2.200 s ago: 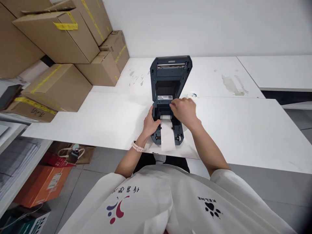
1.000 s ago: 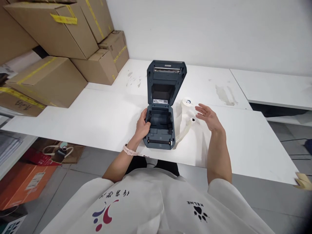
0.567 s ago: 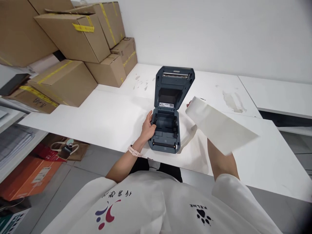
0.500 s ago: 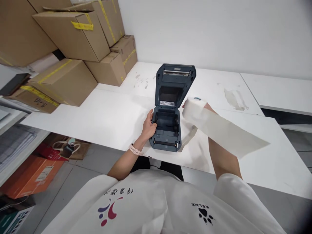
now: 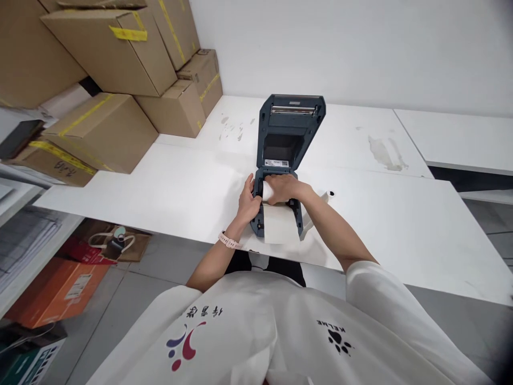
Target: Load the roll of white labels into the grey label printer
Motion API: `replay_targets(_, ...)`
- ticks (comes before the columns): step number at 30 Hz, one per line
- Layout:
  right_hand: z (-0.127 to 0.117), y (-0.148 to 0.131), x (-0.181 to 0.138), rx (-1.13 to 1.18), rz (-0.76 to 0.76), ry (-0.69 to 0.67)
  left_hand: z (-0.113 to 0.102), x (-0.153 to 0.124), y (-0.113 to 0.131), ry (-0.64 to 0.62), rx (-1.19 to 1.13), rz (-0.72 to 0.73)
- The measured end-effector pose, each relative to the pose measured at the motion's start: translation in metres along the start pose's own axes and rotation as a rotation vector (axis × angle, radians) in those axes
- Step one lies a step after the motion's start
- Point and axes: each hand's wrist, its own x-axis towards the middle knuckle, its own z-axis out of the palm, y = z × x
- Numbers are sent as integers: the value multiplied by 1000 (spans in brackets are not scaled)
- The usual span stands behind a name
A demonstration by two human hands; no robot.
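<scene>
A dark grey label printer (image 5: 292,133) stands on the white table with its lid raised. Inside its lower bay sits a white label roll (image 5: 267,191), and its loose strip (image 5: 281,223) hangs forward over the printer's front. My right hand (image 5: 282,188) lies over the roll, its fingers wrapped on it and partly hidden. Against the printer's left side wall, my left hand (image 5: 248,202) grips the edge with the thumb inside and the fingers outside.
Cardboard boxes (image 5: 116,53) with yellow tape are stacked at the left on the white table (image 5: 176,192). A slim white object (image 5: 326,197) with a dark end lies right of the printer. On the floor at left are an orange box (image 5: 60,291) and a paper bag (image 5: 136,248).
My right hand has brought the label roll from the right of the printer into its bay. The loose strip now lies over the front. My left hand stays at the printer's side.
</scene>
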Motion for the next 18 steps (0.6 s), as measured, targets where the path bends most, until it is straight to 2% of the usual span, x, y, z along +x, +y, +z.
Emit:
replay_targets(3,12,-4,-19,31,1,122,1,-2,4,7,-10,-29)
replay_targets(7,39,-19,-73,186,-157,391,3,-3,6,25,-38,-5)
replay_targets(11,77,-37,-112,267,-250,438,4,-1,6,37,-66,19)
replay_targets(14,97,-47,-119,234,-201,504,5,0,5,36,-85,13)
replay_targets(18,103,-58,-114,200,-128,555,5,-1,6,41,-105,5)
